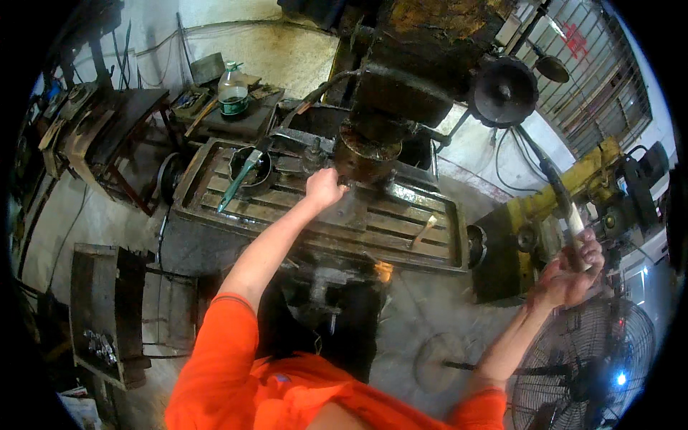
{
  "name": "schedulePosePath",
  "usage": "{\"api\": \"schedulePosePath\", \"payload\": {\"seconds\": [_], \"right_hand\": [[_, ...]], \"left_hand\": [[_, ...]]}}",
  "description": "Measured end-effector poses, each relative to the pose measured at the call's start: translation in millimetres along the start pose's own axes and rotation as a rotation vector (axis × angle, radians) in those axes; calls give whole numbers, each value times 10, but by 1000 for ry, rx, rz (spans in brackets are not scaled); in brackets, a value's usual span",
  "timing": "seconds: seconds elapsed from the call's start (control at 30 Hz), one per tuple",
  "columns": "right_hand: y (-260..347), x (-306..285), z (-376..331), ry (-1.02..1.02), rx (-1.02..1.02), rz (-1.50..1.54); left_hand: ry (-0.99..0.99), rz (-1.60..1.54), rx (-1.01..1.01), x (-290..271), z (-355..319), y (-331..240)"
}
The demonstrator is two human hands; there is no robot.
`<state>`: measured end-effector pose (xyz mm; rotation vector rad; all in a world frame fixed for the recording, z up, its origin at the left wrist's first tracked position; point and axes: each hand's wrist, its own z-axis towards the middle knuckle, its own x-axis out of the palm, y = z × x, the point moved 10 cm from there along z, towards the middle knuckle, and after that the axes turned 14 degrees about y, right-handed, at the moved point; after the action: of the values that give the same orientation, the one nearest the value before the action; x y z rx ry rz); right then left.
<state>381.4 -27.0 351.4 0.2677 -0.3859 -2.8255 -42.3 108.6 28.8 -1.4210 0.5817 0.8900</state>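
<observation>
My left hand (326, 188) is closed like a fist beside the round, grimy lower part of the machine head (368, 150). Whatever its fingers hold is hidden. At the far right my right hand (572, 274) is wrapped around the pale grip of a long dark lever (554, 175), which slants up toward a black handwheel (504, 92). Beneath the machine head lies a slotted metal table (287, 218). A teal-handled brush (241, 179) rests across a round pan (264, 166) on its left part. A small pale brush (426, 231) lies on its right part.
A clear bottle with a green base (233, 89) stands on a bench behind. At left are a dark workbench (118, 122) and an open box (107, 287) with metal pieces. A floor fan (588, 365) stands near my right arm; yellow machinery (527, 208) is beyond.
</observation>
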Motion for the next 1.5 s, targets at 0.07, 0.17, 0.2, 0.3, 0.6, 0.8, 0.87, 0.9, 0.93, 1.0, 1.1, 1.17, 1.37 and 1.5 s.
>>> {"api": "schedulePosePath", "payload": {"seconds": [0.07, 0.17, 0.2, 0.3, 0.6, 0.8, 0.87, 0.9, 0.93, 1.0, 1.1, 1.17, 1.37, 1.5], "right_hand": [[-15, 23, -28, -39, 25, -28], [5, 75, 33, -26, 19, -67], [25, 124, 30, -29, 6, -22], [45, 98, 23, -57, -26, 56], [-48, 29, 7, -59, -55, 111], [11, 31, 25, -55, -57, 83], [-9, -4, -9, -75, -57, 91], [-25, -10, -22, -89, -56, 94], [-34, -18, -28, -103, -56, 97], [-15, -1, -13, -72, -56, 44], [15, 49, 12, -43, -64, 20], [14, 44, 11, -48, -71, 23], [0, 8, -20, -88, -71, 31], [-18, 54, -40, -73, -57, 44]], "left_hand": [[35, -9, -8, -51, -32, -6], [14, -76, 91, -228, -198, 82], [-4, -47, 91, -439, -386, 44], [-198, 107, 104, -1115, -969, 225], [-126, 469, -85, -1425, -1433, 964], [-158, -292, -80, -1362, -1527, 982], [-42, -426, -14, -1055, -1471, 784], [26, -393, 16, -896, -1397, 636], [18, -393, 25, -832, -1324, 530], [13, -347, 63, -711, -1153, 344], [23, -283, 55, -581, -1083, 96], [-18, -295, 85, -495, -1022, 127], [-88, -280, 59, -411, -811, 57], [-24, -211, 43, -350, -743, 8]]}}
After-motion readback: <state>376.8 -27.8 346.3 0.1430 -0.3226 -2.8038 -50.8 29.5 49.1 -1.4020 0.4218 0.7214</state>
